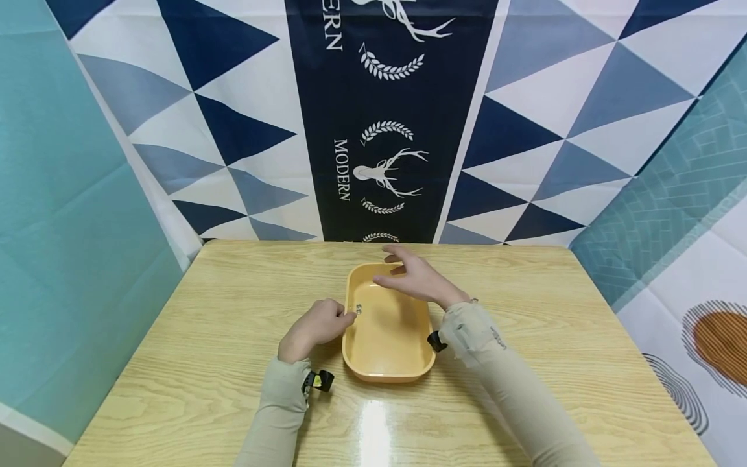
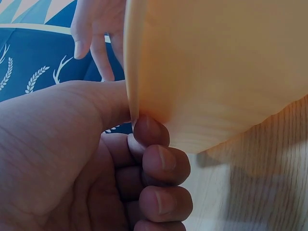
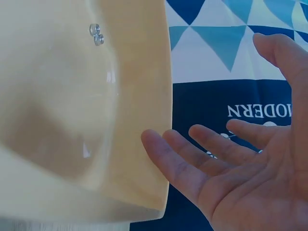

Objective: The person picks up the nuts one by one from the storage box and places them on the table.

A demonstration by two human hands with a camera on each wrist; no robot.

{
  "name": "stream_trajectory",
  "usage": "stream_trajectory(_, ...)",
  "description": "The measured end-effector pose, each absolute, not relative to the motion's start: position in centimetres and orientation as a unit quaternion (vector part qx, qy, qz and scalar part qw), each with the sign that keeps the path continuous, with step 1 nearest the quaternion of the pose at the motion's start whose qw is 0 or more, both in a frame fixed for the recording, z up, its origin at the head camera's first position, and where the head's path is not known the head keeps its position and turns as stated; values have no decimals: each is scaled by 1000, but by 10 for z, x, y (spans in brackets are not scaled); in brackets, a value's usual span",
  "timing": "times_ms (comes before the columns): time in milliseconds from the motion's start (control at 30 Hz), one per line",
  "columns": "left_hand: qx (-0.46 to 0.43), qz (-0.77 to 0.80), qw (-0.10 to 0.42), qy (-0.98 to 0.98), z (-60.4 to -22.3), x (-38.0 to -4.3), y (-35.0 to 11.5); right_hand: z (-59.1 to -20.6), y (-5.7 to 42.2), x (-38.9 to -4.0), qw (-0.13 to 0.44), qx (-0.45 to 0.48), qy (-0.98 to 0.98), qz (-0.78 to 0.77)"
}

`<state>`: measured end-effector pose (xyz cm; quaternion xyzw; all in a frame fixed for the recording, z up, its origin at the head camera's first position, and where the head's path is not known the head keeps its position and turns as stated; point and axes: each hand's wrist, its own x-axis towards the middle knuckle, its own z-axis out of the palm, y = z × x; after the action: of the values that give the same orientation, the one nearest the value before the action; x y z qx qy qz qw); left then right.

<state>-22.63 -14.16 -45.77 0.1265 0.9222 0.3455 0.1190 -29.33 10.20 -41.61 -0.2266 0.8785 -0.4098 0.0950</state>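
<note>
A shallow yellow-orange plastic basin with rounded corners is at the middle of the wooden table. My left hand pinches its left rim between thumb and fingers; the left wrist view shows the fingertips curled against the outer wall. Above the far end of the basin, my right hand is spread, thumb apart from the fingers, holding nothing. In the right wrist view that hand is beside the rim; whether it touches cannot be told. Two small clear round pieces lie together inside the basin, near its left wall.
The wooden table extends around the basin on all sides. Behind its far edge hangs a patterned cloth with triangles and deer motifs. Teal sheets flank the left. Each wrist wears a small black camera.
</note>
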Motion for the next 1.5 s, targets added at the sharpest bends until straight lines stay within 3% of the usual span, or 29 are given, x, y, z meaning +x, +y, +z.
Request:
stream_trajectory(567, 124, 349, 129, 920, -457, -224, -144, -428, 80, -300, 170, -236, 867, -405)
stream_trajectory(1000, 130, 351, 125, 919, -458, -225, -145, -435, 63, -302, 195, -253, 890, -326)
stream_trajectory(1500, 130, 345, 121, 922, -456, -227, -144, -450, 50, -313, 168, -307, 897, -269)
